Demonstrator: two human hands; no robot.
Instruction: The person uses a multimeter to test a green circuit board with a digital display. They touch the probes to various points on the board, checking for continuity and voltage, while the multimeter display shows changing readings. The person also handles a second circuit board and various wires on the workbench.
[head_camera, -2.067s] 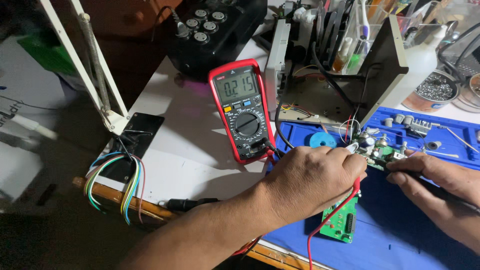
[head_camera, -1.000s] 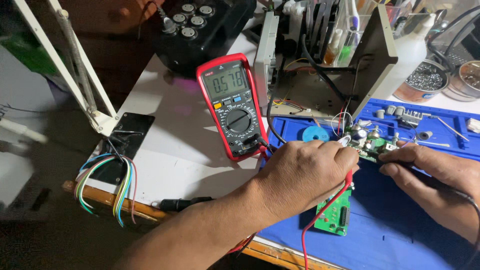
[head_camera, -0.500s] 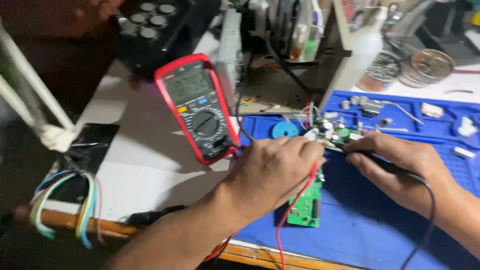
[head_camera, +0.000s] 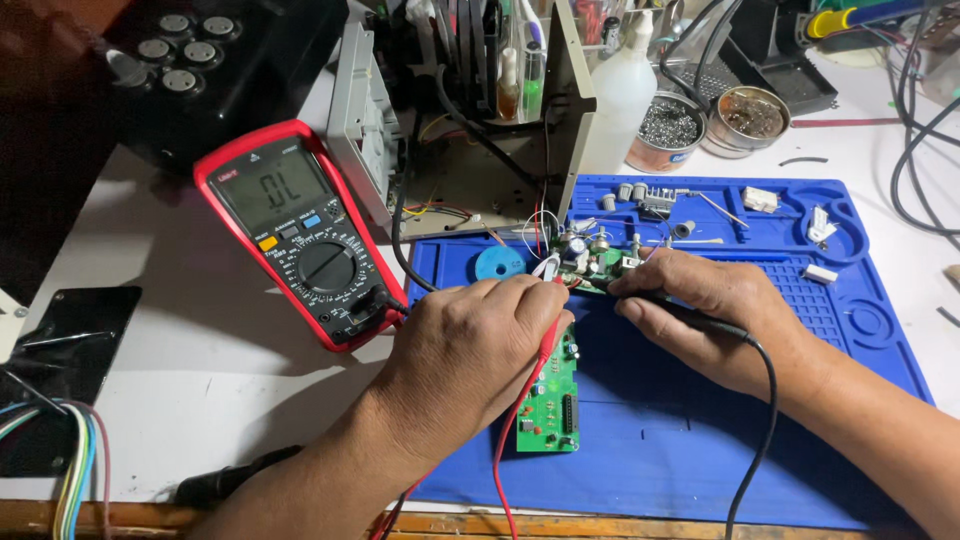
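The left hand (head_camera: 470, 350) is closed around a red probe (head_camera: 548, 345), its red lead (head_camera: 503, 470) trailing back toward the counter's near edge; the right hand (head_camera: 715, 320) pinches a black probe (head_camera: 670, 300), whose black lead (head_camera: 765, 410) loops down over the blue mat (head_camera: 660, 450); both tips meet the small green circuit board (head_camera: 595, 262) crowded with capacitors, which sits on the mat just behind the knuckles, near the mat's far-left corner.

A second green board (head_camera: 552, 405) lies flat on the mat, partly under the left hand and close to the mat's left edge.

Against the earlier pictures, both hands keep their grip and stay on the same board, so the probing carries on at much the same spot; what has changed is the red multimeter (head_camera: 300, 235), standing left of the mat on the white counter (head_camera: 180, 340): its screen showed digits before and now shows an over-range sign; I judge that the present contact point gives no measurable value, or that a tip has slipped off its pad.

The view has also swung right, so the white lamp arm has gone from sight; the ribbon of coloured wires (head_camera: 75, 460) now sits at the near-left corner; two round tins (head_camera: 715, 120) of solder bits stand beyond the mat's far edge.
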